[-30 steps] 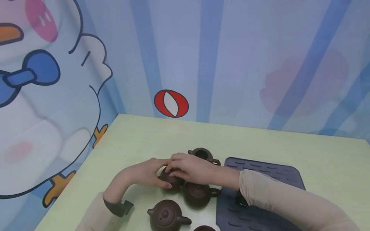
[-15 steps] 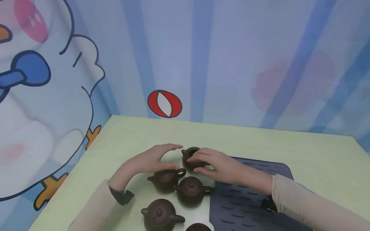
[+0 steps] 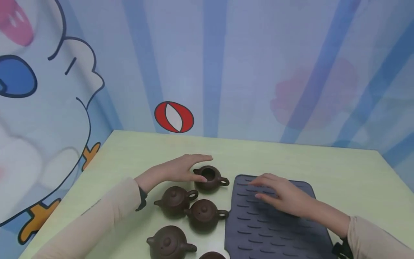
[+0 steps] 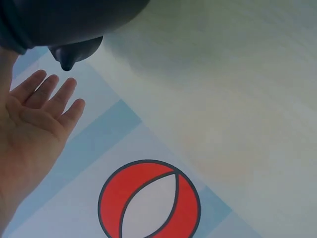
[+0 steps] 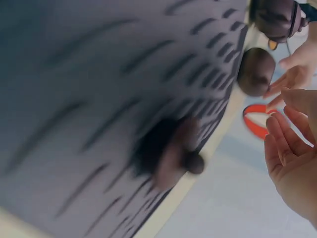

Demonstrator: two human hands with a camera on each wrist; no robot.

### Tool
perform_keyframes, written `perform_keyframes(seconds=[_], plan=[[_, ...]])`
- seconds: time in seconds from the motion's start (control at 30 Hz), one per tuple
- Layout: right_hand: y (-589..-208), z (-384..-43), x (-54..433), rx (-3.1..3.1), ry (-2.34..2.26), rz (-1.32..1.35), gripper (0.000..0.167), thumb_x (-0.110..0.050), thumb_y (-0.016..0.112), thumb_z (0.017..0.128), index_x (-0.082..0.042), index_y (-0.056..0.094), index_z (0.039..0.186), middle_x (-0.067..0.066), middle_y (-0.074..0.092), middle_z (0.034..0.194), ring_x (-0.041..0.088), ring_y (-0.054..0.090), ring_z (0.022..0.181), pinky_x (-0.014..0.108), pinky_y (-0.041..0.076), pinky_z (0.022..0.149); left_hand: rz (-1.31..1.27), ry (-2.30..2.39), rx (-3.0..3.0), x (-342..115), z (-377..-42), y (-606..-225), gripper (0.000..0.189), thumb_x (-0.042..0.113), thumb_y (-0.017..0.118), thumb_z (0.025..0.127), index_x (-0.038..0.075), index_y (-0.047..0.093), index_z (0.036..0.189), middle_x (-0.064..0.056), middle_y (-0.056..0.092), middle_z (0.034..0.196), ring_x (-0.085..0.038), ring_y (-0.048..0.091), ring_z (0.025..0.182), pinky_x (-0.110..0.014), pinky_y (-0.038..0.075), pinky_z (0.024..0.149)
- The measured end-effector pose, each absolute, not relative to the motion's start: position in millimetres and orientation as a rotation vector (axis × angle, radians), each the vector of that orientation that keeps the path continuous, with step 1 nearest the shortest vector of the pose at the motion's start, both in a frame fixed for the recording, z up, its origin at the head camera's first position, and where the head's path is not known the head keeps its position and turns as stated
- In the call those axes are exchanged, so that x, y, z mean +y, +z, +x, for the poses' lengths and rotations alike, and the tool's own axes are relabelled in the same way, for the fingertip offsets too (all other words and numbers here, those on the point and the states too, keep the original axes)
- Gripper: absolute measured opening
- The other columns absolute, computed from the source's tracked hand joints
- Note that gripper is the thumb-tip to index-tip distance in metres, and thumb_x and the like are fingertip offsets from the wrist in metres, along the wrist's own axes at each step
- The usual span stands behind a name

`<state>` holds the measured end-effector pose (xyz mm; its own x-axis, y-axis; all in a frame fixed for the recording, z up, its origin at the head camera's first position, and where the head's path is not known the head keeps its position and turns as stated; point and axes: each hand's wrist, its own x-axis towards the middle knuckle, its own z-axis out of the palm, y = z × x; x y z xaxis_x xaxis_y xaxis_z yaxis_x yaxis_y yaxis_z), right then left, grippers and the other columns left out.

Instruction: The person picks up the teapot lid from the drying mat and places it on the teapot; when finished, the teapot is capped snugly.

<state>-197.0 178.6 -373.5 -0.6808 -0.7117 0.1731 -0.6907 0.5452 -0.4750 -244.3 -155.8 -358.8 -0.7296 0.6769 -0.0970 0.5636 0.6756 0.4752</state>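
A lidless brown clay teapot stands at the back of the group, its dark mouth showing. My left hand reaches around its spout side, fingers straight, thumb across the front near the rim; whether it touches I cannot tell. Over the dark ribbed mat hovers my right hand, fingers loosely bent around nothing. Beneath it, the right wrist view gives a blurred dark lid with a round knob; the head view hides it. Two lidded teapots stand close together, one left and one right.
Nearer the front stands another lidded teapot, and a further brown piece is cut off by the lower edge. The pale green table ends at a printed backdrop with a red ball.
Both hands have left the left lidded teapot. My left hand went to the lidless pot; my right hand passed over that pot, then right over the mat. The head view turned slightly right.
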Motion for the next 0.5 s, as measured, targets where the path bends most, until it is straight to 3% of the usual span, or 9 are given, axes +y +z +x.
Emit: perform_keyframes(seconds=[0.5], plan=[[-387.9,-190.5,256.9,2.856,-0.605,-1.205,0.024,-0.030,0.068,0.084,-0.022,0.066,0.107,-0.006,0.062,0.107,0.019,0.060,0.097,0.034,0.052,0.075,1.014,0.636,2.570,-149.3,-244.0,-357.6,0.065,0.029,0.074,0.080,0.006,0.048,0.136,-0.008,0.050,0.137,-0.023,0.045,0.127,-0.039,0.041,0.101]])
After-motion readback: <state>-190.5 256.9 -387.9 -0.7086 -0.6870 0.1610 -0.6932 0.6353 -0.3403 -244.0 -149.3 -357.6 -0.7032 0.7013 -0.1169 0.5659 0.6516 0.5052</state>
